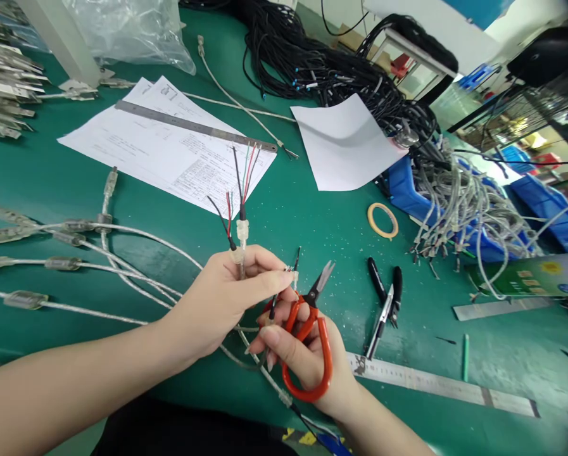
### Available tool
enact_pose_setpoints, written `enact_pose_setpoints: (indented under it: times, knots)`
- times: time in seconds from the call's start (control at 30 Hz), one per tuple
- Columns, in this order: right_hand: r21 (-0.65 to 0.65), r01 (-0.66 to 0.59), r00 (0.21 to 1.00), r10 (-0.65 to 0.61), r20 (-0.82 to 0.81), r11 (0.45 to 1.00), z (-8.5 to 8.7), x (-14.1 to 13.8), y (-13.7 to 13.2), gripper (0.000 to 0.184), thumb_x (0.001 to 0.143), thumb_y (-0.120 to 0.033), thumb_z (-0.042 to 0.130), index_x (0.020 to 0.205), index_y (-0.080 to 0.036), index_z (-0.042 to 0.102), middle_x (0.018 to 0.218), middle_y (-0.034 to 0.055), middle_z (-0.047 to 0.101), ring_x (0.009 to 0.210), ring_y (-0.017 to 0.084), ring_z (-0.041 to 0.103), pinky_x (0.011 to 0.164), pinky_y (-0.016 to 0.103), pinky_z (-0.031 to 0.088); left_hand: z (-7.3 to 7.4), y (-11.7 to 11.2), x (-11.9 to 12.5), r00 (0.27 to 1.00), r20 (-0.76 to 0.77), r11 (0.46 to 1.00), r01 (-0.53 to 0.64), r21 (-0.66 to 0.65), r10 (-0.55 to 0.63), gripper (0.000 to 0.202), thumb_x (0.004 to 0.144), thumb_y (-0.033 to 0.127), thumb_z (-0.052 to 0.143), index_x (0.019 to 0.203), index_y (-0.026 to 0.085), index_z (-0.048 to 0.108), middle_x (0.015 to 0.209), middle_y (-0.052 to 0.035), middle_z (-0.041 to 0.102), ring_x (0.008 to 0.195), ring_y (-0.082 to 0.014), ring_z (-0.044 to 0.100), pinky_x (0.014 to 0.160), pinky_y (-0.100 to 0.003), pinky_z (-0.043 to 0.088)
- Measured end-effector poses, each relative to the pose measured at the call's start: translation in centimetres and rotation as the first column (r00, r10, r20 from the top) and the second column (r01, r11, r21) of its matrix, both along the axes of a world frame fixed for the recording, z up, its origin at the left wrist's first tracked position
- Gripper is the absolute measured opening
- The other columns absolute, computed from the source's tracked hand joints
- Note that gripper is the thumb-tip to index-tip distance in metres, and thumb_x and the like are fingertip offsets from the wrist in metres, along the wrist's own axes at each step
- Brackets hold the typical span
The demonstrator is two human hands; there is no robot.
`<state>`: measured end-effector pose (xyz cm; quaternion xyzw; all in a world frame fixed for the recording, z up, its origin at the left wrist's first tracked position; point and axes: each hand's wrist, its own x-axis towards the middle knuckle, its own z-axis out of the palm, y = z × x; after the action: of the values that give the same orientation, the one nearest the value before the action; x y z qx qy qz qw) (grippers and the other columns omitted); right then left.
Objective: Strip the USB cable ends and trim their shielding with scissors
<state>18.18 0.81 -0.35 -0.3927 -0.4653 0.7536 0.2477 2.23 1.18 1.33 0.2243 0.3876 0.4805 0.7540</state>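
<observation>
My left hand [227,297] is closed round two clear cable ends [241,234] that stand upright above the fist, with thin red, black, green and white wires fanning from their tips. A third cable tip [295,271] is pinched between its thumb and fingers. My right hand [307,361] is closed on orange-handled scissors [309,329], blades slightly apart and pointing up and right, close to that pinched tip. The clear cables [122,266] trail left across the green mat.
Printed sheets [170,145] with a steel ruler lie at the back. Black pliers [385,304], a tape roll [383,220] and a long steel ruler [445,383] lie to the right. Black cable bundles [331,69] and blue bins [416,190] of grey cables fill the back right.
</observation>
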Motion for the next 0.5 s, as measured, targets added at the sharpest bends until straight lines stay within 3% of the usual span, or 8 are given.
enact_pose_setpoints:
  times: [0.33,0.5]
  knots:
    - [0.020,0.117,0.991,-0.115,-0.063,0.993,-0.46,0.02,-0.16,0.020,0.083,-0.029,0.075,0.086,-0.020,0.057,0.073,0.0009,0.072,0.061,0.010,0.064,0.055,0.020,0.050,0.03,0.25,0.01,1.000,0.009,0.999,0.022,0.033,-0.023,0.017,0.085,0.034,0.070,0.079,0.019,0.073,0.060,0.0015,0.062,0.041,-0.0083,0.054,0.038,-0.019,0.048]
    - [0.044,0.140,0.989,-0.138,-0.054,0.989,-0.39,0.11,-0.19,0.019,0.083,-0.029,0.075,0.086,-0.020,0.058,0.073,0.0015,0.073,0.061,0.012,0.064,0.056,0.022,0.051,0.15,0.29,0.10,0.999,0.006,0.999,-0.041,-0.008,0.041,0.010,0.079,0.029,0.075,0.080,0.019,0.073,0.066,0.0001,0.064,0.051,-0.0108,0.056,0.038,-0.019,0.047]
